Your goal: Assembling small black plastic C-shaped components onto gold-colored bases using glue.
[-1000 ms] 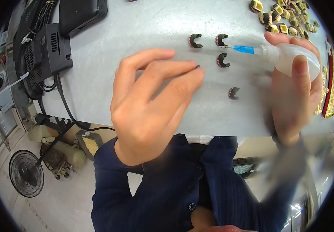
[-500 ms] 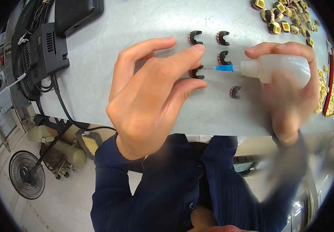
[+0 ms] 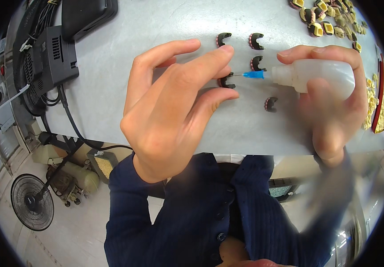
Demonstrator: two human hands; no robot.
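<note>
My left hand (image 3: pixel 169 107) has thumb and fingers closed about a small black horseshoe-shaped piece (image 3: pixel 228 82), with the part of it nearest the palm hidden. In my right hand (image 3: pixel 334 102) lies a translucent white squeeze bottle (image 3: pixel 307 75), held sideways. Its blue needle tip (image 3: pixel 253 74) points left, and the thin needle reaches the black piece's upper arm. Similar black arches edged with pink beads lie around: one (image 3: pixel 221 39) beyond my left fingers, one (image 3: pixel 257 41) to its right, one (image 3: pixel 257 63) just above the needle tip, and one (image 3: pixel 270 104) below the bottle.
A grey-white table (image 3: pixel 169 22) carries everything. Many cream and black pieces (image 3: pixel 327 29) are heaped at the far right, beside a red-edged tray (image 3: pixel 379 107) of cream bits. A black device (image 3: pixel 52 55) with cables stands at left. On the floor is a fan (image 3: pixel 32 202).
The bottle has shifted slightly left and away from me, its needle now tilting down to the right less level than before. My left hand has barely moved.
</note>
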